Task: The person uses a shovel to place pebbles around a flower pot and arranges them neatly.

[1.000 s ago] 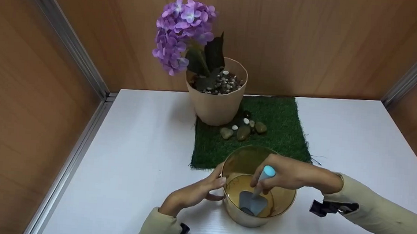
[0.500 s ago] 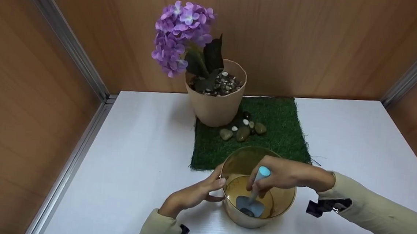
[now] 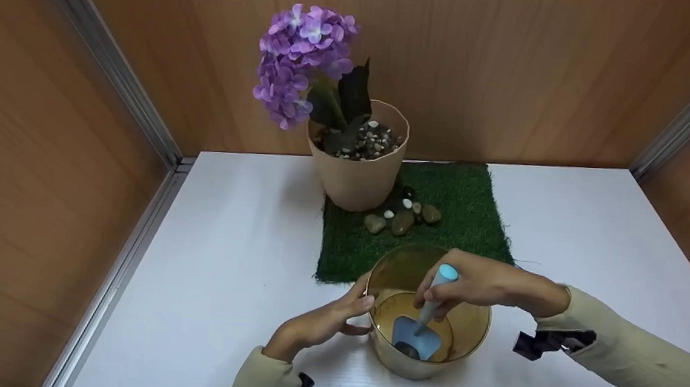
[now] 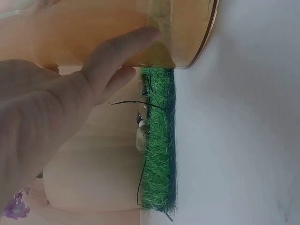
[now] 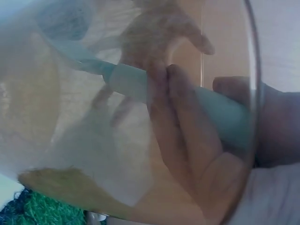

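Note:
An amber see-through bowl (image 3: 405, 368) stands upright on the white table. My left hand (image 3: 327, 320) rests against its left wall with the fingers spread; through the bowl in the right wrist view, those fingers look extended. My right hand (image 3: 484, 282) reaches over the right rim and grips the pale blue handle of a small spatula (image 3: 420, 336), its fingers wrapped around the handle (image 5: 133, 83) in the right wrist view. Tilted down, the light blue blade is low inside the bowl. Beside and partly behind the blade lies a dark rounded lump (image 3: 407, 350), perhaps a stone.
Behind the bowl lies a green artificial-grass mat (image 3: 460, 201). On it are several pebbles (image 3: 403, 223) and part of a beige flowerpot (image 3: 355, 182) holding purple flowers (image 3: 306, 57). Wooden panels (image 3: 511, 77) enclose the table (image 3: 226, 240) at the back and sides.
My right hand and the spatula shift slightly left and down, then back right and up. The blade stays inside the bowl beside the dark lump. My left hand keeps its place on the wall.

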Available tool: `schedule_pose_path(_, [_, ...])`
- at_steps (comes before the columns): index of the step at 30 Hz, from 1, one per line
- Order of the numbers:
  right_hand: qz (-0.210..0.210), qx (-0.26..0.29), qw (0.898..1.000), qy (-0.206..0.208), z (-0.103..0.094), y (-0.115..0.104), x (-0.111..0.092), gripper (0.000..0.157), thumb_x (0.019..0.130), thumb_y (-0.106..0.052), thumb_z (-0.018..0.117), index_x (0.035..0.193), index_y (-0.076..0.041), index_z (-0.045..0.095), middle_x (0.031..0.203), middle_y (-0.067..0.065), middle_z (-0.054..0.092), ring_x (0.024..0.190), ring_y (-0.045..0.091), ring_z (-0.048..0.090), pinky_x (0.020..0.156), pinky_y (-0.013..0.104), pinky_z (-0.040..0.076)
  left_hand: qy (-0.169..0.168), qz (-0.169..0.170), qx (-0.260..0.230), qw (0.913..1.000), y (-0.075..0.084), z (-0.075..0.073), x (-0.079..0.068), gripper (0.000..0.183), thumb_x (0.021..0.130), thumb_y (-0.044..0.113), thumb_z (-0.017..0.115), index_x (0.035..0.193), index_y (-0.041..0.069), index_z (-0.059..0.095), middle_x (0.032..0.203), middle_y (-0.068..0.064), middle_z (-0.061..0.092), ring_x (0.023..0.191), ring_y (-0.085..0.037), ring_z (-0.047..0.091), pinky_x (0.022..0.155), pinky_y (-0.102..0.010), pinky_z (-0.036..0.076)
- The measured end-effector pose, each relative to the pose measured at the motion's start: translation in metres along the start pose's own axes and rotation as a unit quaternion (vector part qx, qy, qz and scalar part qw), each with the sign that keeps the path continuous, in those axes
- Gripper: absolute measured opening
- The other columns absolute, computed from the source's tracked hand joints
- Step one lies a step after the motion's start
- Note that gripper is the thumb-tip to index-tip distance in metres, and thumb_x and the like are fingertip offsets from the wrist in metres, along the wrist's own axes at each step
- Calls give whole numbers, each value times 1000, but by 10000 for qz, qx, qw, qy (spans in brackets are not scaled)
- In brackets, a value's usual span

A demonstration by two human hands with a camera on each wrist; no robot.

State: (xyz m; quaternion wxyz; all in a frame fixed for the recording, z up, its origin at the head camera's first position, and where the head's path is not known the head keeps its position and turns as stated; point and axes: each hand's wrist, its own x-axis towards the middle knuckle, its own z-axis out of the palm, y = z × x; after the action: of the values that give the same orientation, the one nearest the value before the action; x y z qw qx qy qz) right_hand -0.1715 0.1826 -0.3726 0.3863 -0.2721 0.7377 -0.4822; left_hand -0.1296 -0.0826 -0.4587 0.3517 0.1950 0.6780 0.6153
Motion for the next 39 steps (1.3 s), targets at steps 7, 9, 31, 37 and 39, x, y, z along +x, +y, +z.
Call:
schedule_pose_path(7, [-98,451,9989,-9,-7,0,-6,20,92,-8,57,103,6,68,106,25,61,92,36,63,76,41,54,-17,-45,-53,10000,0,1,0,68,96,56,31,148,33,-6,154,-1,-10,140,-25,7,95,-40,44])
schedule_pose_path(9, [-118,487,9987,10,-9,0,-7,20,92,-8,57,103,7,67,106,27,61,92,36,63,76,41,54,-48,-28,-96,9999,0,0,0,67,96,55,30,148,34,-6,154,0,-11,140,-26,6,96,-41,43])
schedule_pose_path(31, [-177,1154,9930,168,-32,8,-30,28,97,-10,49,108,11,63,111,31,58,84,27,67,78,36,54,-160,121,-57,9998,-1,-1,0,64,97,55,29,147,36,-6,154,2,-10,140,-24,6,96,-40,43])
schedule_pose_path(37, [-338,1513,9878,141,-34,10,-35,31,99,-9,44,111,15,59,112,32,57,86,28,66,78,35,54,-190,133,-73,9997,-1,-1,1,63,97,55,29,147,38,-5,154,2,-9,140,-24,7,96,-39,43])
schedule_pose_path(39, [-400,1640,9856,100,-35,11,-36,32,99,-9,42,112,15,58,112,32,57,87,28,66,78,35,54,-198,127,-89,9997,-1,-1,1,63,97,54,29,147,37,-5,154,2,-10,140,-23,5,96,-38,43])
